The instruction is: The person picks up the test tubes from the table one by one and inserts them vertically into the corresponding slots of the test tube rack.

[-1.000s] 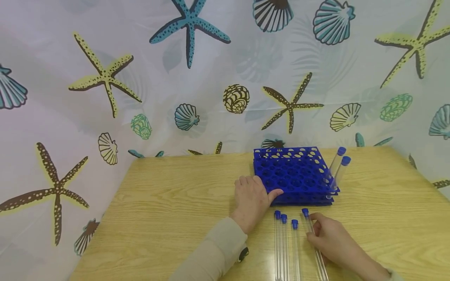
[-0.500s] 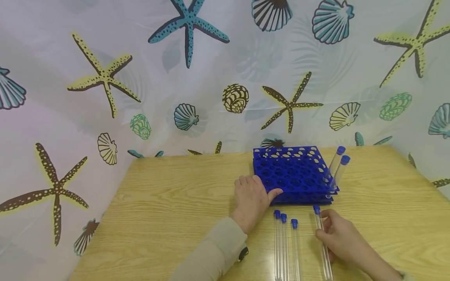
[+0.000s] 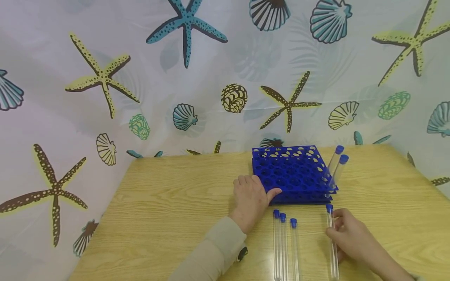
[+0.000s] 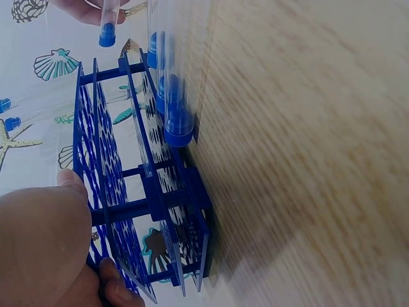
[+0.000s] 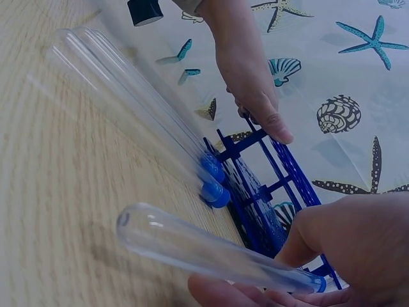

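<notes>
Just in front of the blue rack [image 3: 293, 171], whose near left corner the left hand [image 3: 249, 201] grips, the right hand [image 3: 351, 236] pinches a clear tube [image 3: 334, 259], probably light, stiff, slick and breakable, best held gently below its cap [image 3: 329, 208].

In the head view, the left hand [image 3: 250, 201] covers the near left corner of the blue rack [image 3: 293, 171], its fingertips out of sight. The bottom edge cuts off the sleeve [image 3: 216, 251]; the black object [image 3: 242, 253] at its cuff is too small to identify. The lying tubes [image 3: 283, 249] run down to that edge too. In the left wrist view they blur together, and the top edge crops the right hand [image 4: 83, 9] and its held tube [image 4: 110, 11] — mostly the capped end shows. The right wrist view clips the right hand's far side.
</notes>
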### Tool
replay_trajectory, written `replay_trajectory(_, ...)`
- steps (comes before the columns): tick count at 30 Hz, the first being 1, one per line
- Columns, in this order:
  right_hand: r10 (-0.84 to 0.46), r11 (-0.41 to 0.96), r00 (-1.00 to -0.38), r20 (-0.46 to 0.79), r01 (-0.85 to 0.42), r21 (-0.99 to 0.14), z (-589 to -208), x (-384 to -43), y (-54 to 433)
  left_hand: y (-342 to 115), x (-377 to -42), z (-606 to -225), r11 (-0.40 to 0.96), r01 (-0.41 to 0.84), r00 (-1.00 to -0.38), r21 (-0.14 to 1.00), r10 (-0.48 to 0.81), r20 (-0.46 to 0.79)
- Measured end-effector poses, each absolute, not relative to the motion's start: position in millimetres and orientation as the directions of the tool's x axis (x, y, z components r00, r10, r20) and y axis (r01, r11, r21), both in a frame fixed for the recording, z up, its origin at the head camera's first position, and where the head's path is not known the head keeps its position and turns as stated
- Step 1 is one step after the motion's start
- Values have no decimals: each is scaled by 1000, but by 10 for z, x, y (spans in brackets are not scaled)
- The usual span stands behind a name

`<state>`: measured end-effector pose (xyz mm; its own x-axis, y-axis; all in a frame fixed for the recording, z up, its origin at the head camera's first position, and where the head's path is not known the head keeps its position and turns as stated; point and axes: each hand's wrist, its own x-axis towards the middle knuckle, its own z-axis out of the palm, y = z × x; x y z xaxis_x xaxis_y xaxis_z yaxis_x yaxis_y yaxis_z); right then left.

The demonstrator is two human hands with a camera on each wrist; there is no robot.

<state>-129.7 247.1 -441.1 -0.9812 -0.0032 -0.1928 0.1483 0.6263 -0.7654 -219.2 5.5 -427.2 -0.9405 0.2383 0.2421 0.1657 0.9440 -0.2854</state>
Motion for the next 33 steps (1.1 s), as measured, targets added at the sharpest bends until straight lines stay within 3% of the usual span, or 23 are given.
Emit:
replay_trajectory(6, 3, 597, -977, -211, 171, -784, -4400, -1317, 2591, 52, -2190, -4258, 943, 170, -940, -284, 242, 240)
replay_trajectory(33, -50, 667, -995, -91, 35, -744, -4043, -1606, 2950, 52, -2180, -4261, 946, 172, -939, -276, 242, 243)
